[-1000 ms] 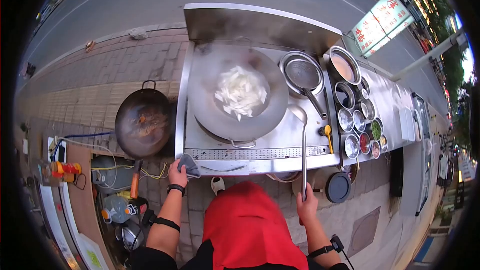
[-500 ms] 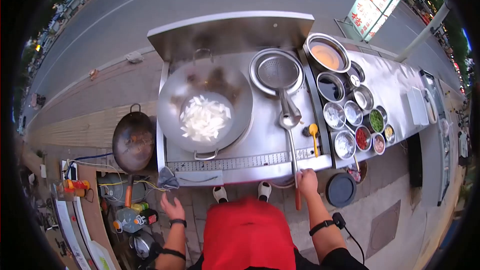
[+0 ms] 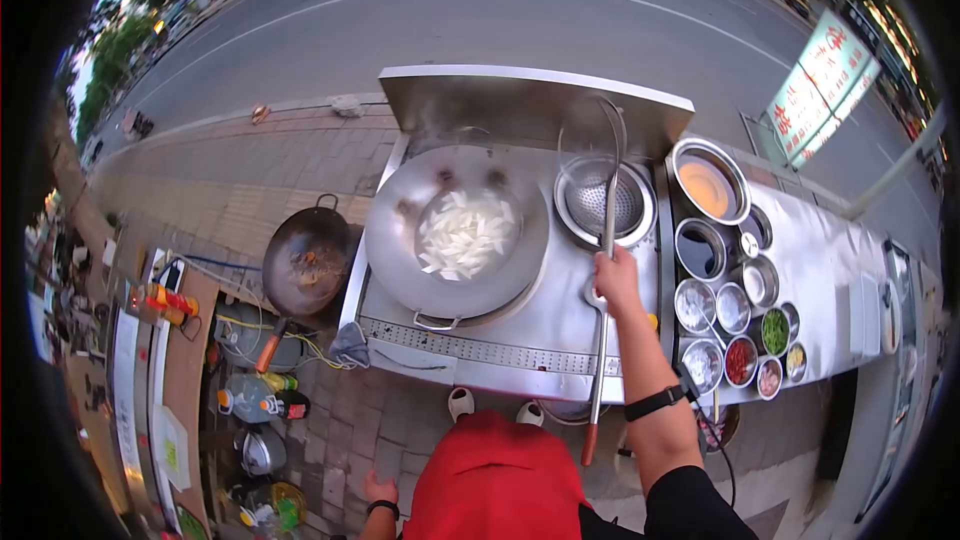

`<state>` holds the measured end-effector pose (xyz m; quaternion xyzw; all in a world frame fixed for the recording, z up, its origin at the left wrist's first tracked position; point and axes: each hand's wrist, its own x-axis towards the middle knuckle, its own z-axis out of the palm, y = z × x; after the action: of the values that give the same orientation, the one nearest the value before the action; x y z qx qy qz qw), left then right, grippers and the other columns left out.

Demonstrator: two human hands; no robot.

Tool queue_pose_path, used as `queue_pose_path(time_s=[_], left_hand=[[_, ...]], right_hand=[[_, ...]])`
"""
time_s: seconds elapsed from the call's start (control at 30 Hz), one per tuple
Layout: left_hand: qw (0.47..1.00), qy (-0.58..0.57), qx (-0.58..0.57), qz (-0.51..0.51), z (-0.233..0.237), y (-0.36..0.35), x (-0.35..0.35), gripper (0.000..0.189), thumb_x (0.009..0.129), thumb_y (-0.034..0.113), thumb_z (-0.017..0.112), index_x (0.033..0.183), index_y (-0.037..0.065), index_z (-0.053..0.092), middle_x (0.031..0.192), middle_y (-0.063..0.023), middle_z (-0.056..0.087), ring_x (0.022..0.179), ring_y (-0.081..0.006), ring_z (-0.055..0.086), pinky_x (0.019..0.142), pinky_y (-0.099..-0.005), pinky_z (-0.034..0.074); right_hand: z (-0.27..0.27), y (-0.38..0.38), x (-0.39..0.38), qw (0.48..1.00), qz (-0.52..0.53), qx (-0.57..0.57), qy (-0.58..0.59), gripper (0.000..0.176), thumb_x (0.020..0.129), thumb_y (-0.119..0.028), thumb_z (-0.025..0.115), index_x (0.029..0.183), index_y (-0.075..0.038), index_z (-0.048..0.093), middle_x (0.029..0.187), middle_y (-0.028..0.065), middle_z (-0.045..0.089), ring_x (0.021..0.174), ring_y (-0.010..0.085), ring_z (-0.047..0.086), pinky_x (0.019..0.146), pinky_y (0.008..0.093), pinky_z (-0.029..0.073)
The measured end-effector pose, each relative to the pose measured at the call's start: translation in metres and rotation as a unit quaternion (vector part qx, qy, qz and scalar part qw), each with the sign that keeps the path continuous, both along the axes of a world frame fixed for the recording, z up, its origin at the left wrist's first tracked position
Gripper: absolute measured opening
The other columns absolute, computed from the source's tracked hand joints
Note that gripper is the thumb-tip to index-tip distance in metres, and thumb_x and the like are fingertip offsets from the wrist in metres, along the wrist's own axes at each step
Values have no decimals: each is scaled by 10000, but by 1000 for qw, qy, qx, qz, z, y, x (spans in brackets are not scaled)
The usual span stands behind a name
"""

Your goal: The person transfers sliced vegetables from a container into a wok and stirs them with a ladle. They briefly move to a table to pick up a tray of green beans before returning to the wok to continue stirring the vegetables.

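My right hand (image 3: 617,278) is closed round the handle of a large strainer (image 3: 592,135), which is raised and tilted above a perforated bowl (image 3: 603,202) on the steel stove (image 3: 480,348). Under that hand lies a long ladle (image 3: 598,370) with a red-brown handle end, pointing towards me. To the left, a big wok (image 3: 395,240) holds white cut pieces (image 3: 466,234) in its middle. My left hand (image 3: 380,488) hangs low beside the red apron (image 3: 495,480), its fingers partly in view and apart, holding nothing visible.
Steel bowls with red, green and dark contents stand on the right counter (image 3: 800,260), behind them a bowl of orange liquid (image 3: 708,188). A dark wok (image 3: 305,265) sits left of the stove. Bottles (image 3: 245,398) stand lower left. A steel splash guard (image 3: 540,105) edges the stove.
My right hand has left the ladle handle, reached forward and taken hold of the strainer, lifting it off the perforated bowl. My left hand has dropped lower. The view has shifted.
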<state>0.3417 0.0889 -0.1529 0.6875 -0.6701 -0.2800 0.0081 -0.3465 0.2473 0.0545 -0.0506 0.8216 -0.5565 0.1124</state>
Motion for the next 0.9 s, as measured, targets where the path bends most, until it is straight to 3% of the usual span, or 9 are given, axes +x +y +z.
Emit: queue_pose_path(time_s=[0.1, 0.27, 0.5, 0.57, 0.63, 0.67, 0.73, 0.87, 0.9], left_hand=[[999, 12, -31, 27, -40, 9, 36, 553, 727, 186, 729, 1211, -24, 563, 1188, -245, 589, 1121, -392, 554, 991, -465, 434], [997, -16, 10, 74, -23, 28, 33, 516, 736, 129, 726, 1193, -59, 575, 1146, -217, 631, 1099, -328, 605, 958, -406, 467], [996, 53, -38, 59, -24, 39, 22, 482, 762, 152, 717, 1182, -31, 567, 1092, -197, 637, 1014, -308, 617, 918, -403, 482], [996, 50, -40, 63, -44, 38, 22, 458, 768, 153, 718, 1162, -25, 567, 1076, -187, 641, 993, -300, 618, 903, -398, 487], [970, 205, 76, 106, -57, 20, 8, 438, 794, 144, 702, 1177, -18, 565, 1078, -175, 652, 987, -279, 629, 888, -377, 498], [965, 225, 117, 72, -56, 16, -9, 414, 821, 152, 691, 1187, -1, 572, 1078, -166, 659, 990, -263, 636, 885, -368, 506], [961, 206, 176, -47, 12, 11, -104, 354, 887, 181, 664, 1207, 46, 596, 1079, -144, 674, 1000, -228, 653, 883, -353, 524], [810, 388, 325, -296, 91, 34, -314, 352, 944, 234, 652, 1233, 38, 602, 1127, -113, 678, 1048, -169, 643, 916, -304, 509], [816, 303, 273, -410, 125, 44, -368, 368, 959, 250, 627, 1238, 13, 591, 1144, -117, 667, 1063, -163, 630, 937, -303, 494]], right_hand=[[64, -7, -15, 947, 43, 238, 210, 507, 882, -88, 511, 1380, -1, 481, 907, 291, 658, 809, 482, 631, 774, 513, 507], [39, -63, -63, 842, 134, 438, 286, 557, 909, -115, 465, 1451, -17, 374, 940, 262, 678, 814, 398, 682, 737, 529, 534], [59, -69, -97, 829, 132, 446, 312, 442, 924, -135, 450, 1358, -88, 519, 884, 220, 687, 829, 405, 676, 726, 520, 532], [85, -48, -76, 877, 93, 367, 297, 389, 872, -80, 536, 1256, -87, 601, 916, 241, 680, 882, 429, 656, 803, 528, 509], [43, 0, -85, 850, 72, 292, 433, 264, 881, -116, 573, 1129, -58, 642, 824, 195, 682, 690, 353, 669, 622, 463, 535], [40, 18, -75, 953, 62, 208, 214, 190, 898, -146, 578, 1054, -57, 642, 772, 145, 648, 587, 271, 608, 517, 397, 482], [41, 53, -44, 995, 6, -16, -101, 133, 928, -188, 581, 954, -64, 621, 689, 53, 559, 457, 129, 470, 380, 277, 352], [50, 90, 33, 938, -78, -238, -241, 94, 958, -159, 553, 973, -67, 566, 645, 13, 495, 428, 72, 390, 347, 225, 261], [47, 99, 42, 937, -84, -247, -233, 91, 960, -145, 548, 994, -61, 560, 643, 13, 496, 428, 71, 393, 345, 224, 258]])
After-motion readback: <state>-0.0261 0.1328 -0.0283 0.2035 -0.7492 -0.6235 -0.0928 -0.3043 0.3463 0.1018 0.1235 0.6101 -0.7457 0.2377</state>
